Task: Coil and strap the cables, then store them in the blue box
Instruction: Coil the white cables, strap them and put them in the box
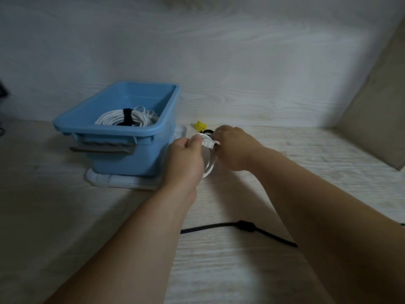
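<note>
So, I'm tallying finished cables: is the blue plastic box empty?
Not empty. The blue plastic box holds one coiled white cable bound by a black strap; whether more lie beneath, cannot tell.

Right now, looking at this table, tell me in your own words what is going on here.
A person holds a small white cable coil between both hands, just right of the blue box. The left hand grips its side and the right hand pinches its top. A larger white coil bound with a black strap already lies in the box. A black cable lies loose on the table nearer the person, not yet coiled.
</note>
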